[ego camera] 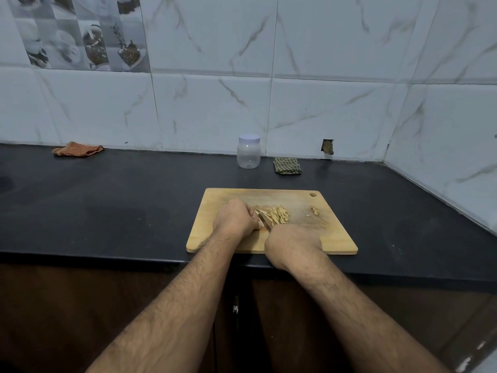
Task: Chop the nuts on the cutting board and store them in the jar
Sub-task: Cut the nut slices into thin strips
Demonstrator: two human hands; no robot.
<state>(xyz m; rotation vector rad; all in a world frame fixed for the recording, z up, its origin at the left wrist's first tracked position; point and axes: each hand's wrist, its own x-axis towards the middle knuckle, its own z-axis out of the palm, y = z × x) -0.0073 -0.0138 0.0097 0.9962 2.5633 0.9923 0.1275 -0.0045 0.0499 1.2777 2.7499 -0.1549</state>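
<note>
Slivered pale nuts (274, 213) heap on rectangular wooden board (333, 238); left grip (236, 219) pinches one, right grip (293, 243) wraps knife (265, 220).

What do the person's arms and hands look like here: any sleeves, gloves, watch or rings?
Both forearms are bare and hairy, with no sleeves in view. The left hand and right hand wear no gloves; no watch, band or ring shows on either.

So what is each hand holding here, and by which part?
The right hand grips a knife, apparently by its hidden handle. The left hand seems to pin a nut at its fingertips; the nut itself is barely visible.
</note>
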